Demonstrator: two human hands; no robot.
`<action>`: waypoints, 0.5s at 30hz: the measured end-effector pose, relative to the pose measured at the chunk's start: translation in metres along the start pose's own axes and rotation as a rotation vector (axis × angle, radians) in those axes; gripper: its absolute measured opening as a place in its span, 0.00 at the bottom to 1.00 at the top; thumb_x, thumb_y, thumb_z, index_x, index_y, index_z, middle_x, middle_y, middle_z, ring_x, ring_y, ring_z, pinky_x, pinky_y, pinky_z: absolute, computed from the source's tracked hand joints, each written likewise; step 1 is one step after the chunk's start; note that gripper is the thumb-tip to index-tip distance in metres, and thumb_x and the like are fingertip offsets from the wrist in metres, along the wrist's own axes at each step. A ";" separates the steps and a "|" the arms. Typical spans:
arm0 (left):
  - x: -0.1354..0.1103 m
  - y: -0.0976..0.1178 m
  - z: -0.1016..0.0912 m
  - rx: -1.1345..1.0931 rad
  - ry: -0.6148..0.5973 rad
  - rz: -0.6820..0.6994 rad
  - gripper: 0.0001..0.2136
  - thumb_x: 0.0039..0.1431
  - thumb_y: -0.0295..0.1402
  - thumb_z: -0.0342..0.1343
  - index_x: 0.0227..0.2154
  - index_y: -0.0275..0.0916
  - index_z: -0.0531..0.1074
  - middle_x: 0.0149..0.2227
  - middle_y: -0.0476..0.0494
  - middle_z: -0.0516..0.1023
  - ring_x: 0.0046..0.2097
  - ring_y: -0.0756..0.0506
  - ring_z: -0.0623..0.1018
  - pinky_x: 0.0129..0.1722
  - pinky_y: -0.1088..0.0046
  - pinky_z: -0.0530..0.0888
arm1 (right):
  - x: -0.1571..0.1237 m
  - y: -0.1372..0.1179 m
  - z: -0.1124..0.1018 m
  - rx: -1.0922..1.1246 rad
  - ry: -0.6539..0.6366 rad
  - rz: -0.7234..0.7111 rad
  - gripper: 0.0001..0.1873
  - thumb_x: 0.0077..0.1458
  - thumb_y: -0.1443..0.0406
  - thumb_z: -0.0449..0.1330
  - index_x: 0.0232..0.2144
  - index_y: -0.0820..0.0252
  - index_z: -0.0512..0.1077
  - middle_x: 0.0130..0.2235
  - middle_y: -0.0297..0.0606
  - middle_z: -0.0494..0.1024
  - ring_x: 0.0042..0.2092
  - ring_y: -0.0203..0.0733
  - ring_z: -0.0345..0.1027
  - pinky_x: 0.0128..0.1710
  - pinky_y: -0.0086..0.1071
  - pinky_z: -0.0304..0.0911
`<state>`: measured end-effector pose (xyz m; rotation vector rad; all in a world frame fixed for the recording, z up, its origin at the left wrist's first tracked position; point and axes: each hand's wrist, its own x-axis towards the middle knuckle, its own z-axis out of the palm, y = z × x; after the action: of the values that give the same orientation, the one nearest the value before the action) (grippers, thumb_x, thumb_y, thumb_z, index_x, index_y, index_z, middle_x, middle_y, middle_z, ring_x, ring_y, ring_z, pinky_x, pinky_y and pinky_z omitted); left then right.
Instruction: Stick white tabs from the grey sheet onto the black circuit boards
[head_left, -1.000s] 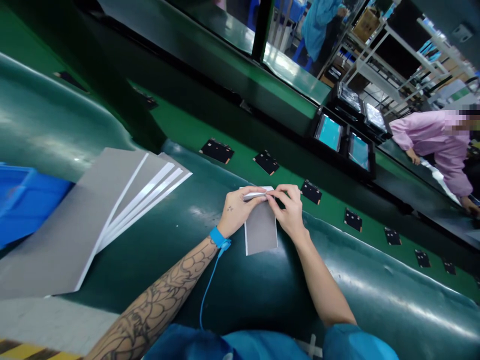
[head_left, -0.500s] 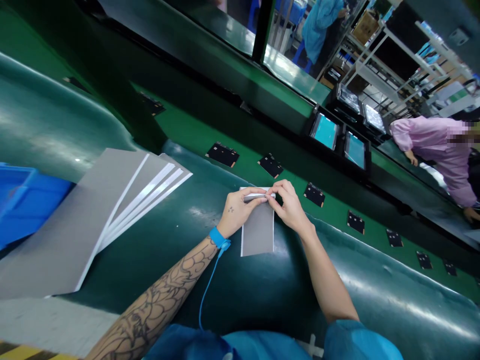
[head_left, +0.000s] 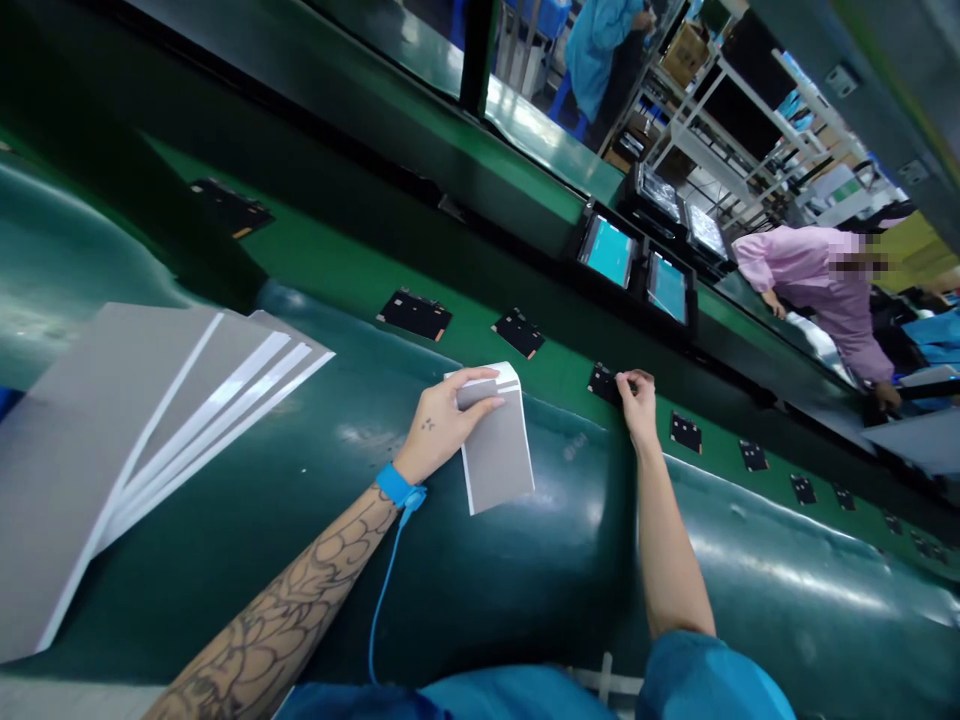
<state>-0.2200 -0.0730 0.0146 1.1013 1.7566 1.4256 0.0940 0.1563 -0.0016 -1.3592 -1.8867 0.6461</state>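
My left hand (head_left: pixel 442 425) grips a small grey sheet with white edges (head_left: pixel 499 450) near its top, thumb in front and fingers behind. The sheet's top end is bent over; I cannot tell whether it is a flat sheet or a thin bag. Over on the green strip, my right hand (head_left: pixel 639 405) pinches the right edge of a flat black board (head_left: pixel 602 383) with small light spots. The board seems to lie on the strip still. A blue wristband with a cord circles my left wrist.
At the left lies a fanned stack of large grey sheets with white edges (head_left: pixel 82 400). More black boards (head_left: pixel 415 314) lie in a row along the green strip (head_left: pixel 330 270). Beyond it stand black trays with teal panels (head_left: pixel 609 252). A person in pink (head_left: pixel 817 275) works at the right.
My right hand has left the small grey sheet and moved right to a black board. My left hand keeps the sheet, now slightly tilted. The view has shifted right.
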 end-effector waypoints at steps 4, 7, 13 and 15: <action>-0.001 -0.003 0.001 0.001 0.040 0.004 0.13 0.65 0.41 0.67 0.49 0.43 0.83 0.55 0.41 0.86 0.49 0.37 0.85 0.47 0.60 0.81 | 0.000 0.020 0.001 -0.073 -0.046 0.011 0.27 0.63 0.41 0.60 0.39 0.58 0.80 0.54 0.48 0.76 0.58 0.54 0.67 0.65 0.51 0.58; -0.001 -0.005 0.000 0.002 0.058 0.014 0.14 0.65 0.42 0.67 0.49 0.43 0.83 0.55 0.41 0.86 0.51 0.37 0.84 0.49 0.59 0.81 | -0.001 0.022 0.001 -0.100 -0.058 0.006 0.26 0.63 0.42 0.61 0.38 0.57 0.80 0.53 0.49 0.75 0.58 0.54 0.68 0.66 0.51 0.58; -0.001 -0.006 0.000 0.028 0.056 0.033 0.14 0.65 0.42 0.67 0.49 0.43 0.83 0.55 0.40 0.86 0.50 0.37 0.85 0.51 0.57 0.82 | 0.000 0.026 -0.005 -0.149 -0.079 -0.025 0.23 0.63 0.44 0.61 0.37 0.56 0.79 0.53 0.48 0.75 0.57 0.54 0.68 0.64 0.51 0.61; -0.001 -0.006 0.000 0.033 0.052 0.040 0.14 0.65 0.43 0.67 0.49 0.43 0.83 0.55 0.40 0.86 0.50 0.37 0.85 0.51 0.57 0.82 | 0.001 0.029 -0.006 -0.157 -0.081 -0.045 0.21 0.62 0.45 0.62 0.36 0.56 0.78 0.52 0.48 0.76 0.55 0.53 0.69 0.62 0.50 0.62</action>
<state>-0.2212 -0.0745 0.0091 1.1318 1.8098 1.4663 0.1159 0.1659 -0.0187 -1.4021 -2.0637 0.5464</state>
